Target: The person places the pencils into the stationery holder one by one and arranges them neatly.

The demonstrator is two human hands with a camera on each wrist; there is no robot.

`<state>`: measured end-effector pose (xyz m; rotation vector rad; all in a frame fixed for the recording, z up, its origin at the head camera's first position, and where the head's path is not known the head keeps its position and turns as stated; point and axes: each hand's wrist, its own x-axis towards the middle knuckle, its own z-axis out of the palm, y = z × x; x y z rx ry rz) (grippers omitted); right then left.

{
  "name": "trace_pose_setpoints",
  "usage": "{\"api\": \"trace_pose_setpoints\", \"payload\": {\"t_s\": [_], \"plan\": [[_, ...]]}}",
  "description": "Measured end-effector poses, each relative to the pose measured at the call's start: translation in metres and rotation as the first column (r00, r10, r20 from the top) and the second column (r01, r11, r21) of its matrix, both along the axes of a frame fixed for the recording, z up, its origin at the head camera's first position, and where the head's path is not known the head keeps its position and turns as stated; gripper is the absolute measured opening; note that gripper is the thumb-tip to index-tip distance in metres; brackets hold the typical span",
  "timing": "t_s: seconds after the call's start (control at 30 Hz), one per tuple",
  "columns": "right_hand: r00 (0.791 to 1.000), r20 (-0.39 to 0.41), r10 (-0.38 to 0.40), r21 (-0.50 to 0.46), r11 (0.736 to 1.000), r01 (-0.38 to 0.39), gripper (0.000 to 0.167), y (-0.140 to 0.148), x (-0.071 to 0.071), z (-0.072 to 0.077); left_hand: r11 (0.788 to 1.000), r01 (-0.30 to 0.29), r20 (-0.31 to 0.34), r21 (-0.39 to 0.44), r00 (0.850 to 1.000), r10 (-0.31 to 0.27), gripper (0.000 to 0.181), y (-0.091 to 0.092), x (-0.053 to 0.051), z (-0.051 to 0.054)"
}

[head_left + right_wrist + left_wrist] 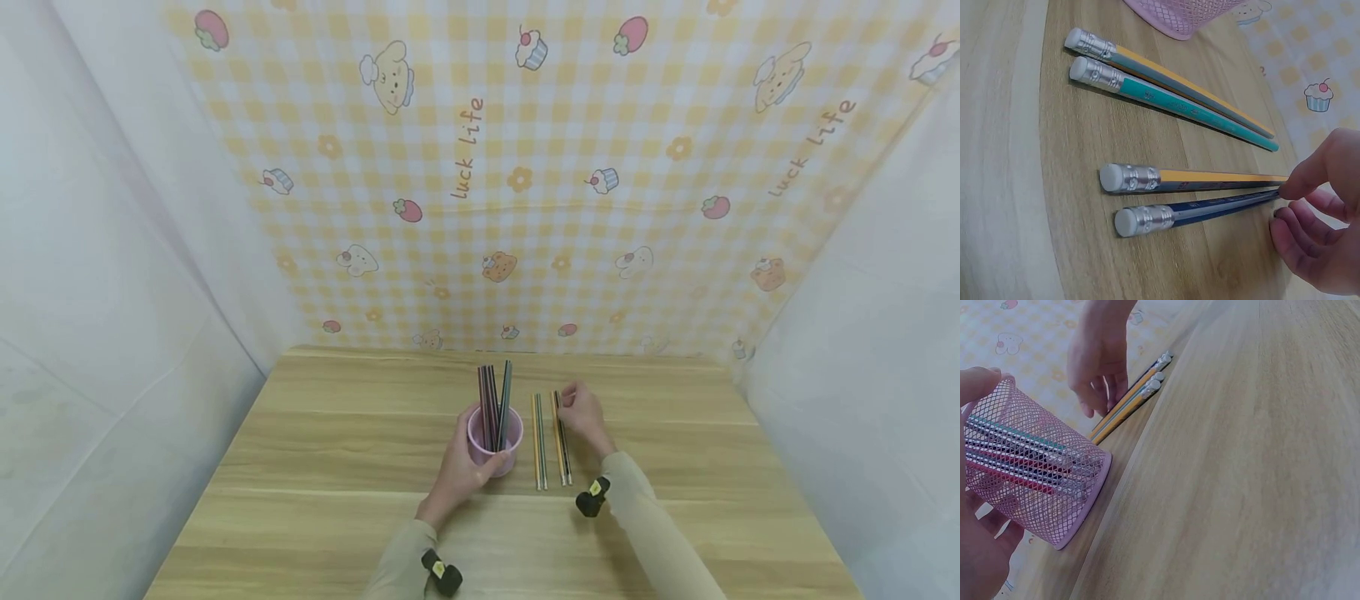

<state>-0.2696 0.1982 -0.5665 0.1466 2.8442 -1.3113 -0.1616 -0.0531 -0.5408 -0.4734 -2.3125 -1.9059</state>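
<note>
My left hand (459,467) grips a pink mesh pencil cup (504,465) from its left side, with fingers and thumb around the wall. Several dark, red and green pencils (1022,453) stand in the cup, leaning against its rim. To the cup's right, my right hand (584,415) pinches the far end of a dark blue pencil (1222,205) lying on the table. Close beside that pencil lies a yellow one (1222,180). Nearer the cup, a green pencil (1197,114) and another yellow pencil (1194,92) lie side by side. Their white erasers point toward me.
The pencils lie on a wood-grain table (315,467). A yellow checked cloth (450,233) with cartoon prints hangs behind the table's back edge. White sheets (112,292) hang at both sides.
</note>
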Motion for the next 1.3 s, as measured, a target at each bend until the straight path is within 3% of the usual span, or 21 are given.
{"api": "trace_pose_setpoints", "payload": {"t_s": [0.3,0.77,1.07,1.3], "plan": [[0.996,0.08,0.043,0.117,0.992,-0.052,0.041,-0.005,0.003,0.012,1.0,0.007,0.012,-0.004,1.0,-0.007,0.09,-0.001,0.0,0.001],[0.99,0.139,0.029,0.291,0.954,-0.069,0.028,0.002,0.001,0.01,1.0,0.013,0.022,0.013,1.0,-0.014,0.09,-0.001,0.001,0.001],[0.987,0.154,0.033,0.242,0.968,-0.07,0.035,0.011,0.003,0.013,1.0,0.01,0.016,0.005,1.0,-0.01,0.09,-0.001,0.0,0.001],[0.991,0.123,0.053,0.144,0.987,-0.07,0.032,0.013,0.004,0.028,1.0,0.009,0.014,0.002,1.0,-0.009,0.09,-0.001,0.0,0.001]]}}
